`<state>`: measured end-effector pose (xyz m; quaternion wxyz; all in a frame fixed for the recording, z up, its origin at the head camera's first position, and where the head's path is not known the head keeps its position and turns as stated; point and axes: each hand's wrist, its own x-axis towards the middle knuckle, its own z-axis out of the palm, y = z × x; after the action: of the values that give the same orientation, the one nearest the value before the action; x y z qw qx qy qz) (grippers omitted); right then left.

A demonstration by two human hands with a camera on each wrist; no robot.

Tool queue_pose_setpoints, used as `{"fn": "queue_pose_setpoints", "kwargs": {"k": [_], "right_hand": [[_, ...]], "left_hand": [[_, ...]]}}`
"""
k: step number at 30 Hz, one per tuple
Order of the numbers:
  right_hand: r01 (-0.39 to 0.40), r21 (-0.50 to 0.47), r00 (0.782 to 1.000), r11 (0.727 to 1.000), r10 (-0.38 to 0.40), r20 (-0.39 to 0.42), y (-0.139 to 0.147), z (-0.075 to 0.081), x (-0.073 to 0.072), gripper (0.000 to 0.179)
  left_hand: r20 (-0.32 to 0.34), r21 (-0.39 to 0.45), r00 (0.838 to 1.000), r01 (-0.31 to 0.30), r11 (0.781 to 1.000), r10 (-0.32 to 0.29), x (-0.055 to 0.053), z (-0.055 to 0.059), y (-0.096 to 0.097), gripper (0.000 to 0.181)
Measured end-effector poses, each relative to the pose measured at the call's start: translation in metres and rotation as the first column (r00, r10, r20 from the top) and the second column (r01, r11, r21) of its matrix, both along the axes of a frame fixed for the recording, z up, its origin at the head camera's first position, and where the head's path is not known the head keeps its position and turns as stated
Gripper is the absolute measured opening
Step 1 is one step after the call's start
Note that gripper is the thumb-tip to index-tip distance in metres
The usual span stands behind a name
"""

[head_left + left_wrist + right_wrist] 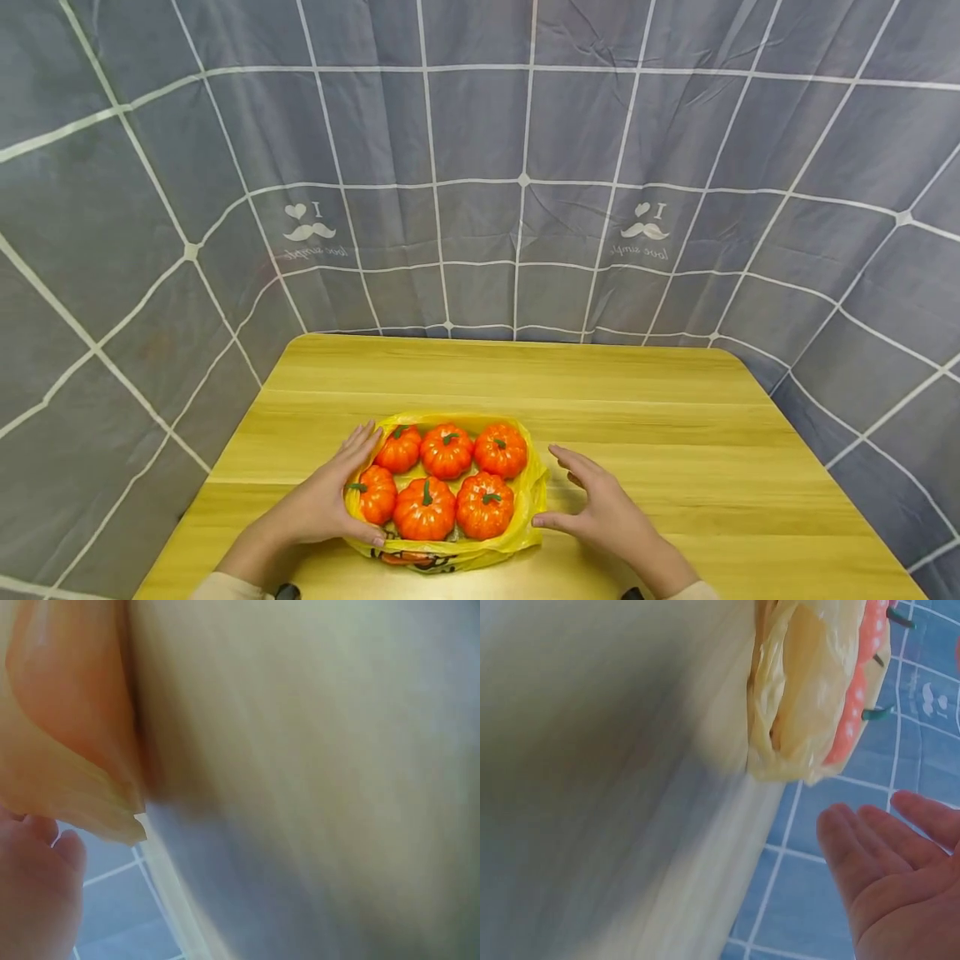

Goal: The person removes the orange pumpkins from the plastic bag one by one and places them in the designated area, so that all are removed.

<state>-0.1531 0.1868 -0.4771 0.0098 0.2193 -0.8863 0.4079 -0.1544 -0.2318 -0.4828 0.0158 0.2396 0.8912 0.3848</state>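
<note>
Several small orange pumpkins [425, 509] with green stems sit in two rows inside a yellow plastic bag [534, 492]. The bag's edge is folded down around them, and dark print shows on its front. Along the bag's left side rests my left hand [326, 500], its fingers extended and its thumb at the front corner. My right hand [611, 512] is just off the bag's right side, apart from it, with fingers spread and nothing held. The right wrist view shows the right palm [907, 900] beside the yellow bag [802, 690].
The bag stands on a light wooden table [675, 433] with rounded far corners. A grey curtain [480, 225] with white grid lines hangs behind the table and along both sides.
</note>
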Motion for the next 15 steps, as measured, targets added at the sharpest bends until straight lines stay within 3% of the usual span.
{"fn": "queue_pose_setpoints", "kwargs": {"k": [8, 15], "right_hand": [[-0.034, -0.099, 0.996, 0.994, 0.042, 0.074, -0.019, -0.007, 0.002, 0.087], [-0.051, -0.163, 0.997, 0.985, 0.06, 0.051, -0.035, -0.011, 0.004, 0.083]], "left_hand": [[0.078, 0.073, 0.997, 0.016, 0.997, -0.022, -0.002, -0.003, -0.004, 0.137], [0.131, 0.126, 0.99, 0.028, 0.992, -0.044, -0.002, 0.001, -0.006, 0.132]]}}
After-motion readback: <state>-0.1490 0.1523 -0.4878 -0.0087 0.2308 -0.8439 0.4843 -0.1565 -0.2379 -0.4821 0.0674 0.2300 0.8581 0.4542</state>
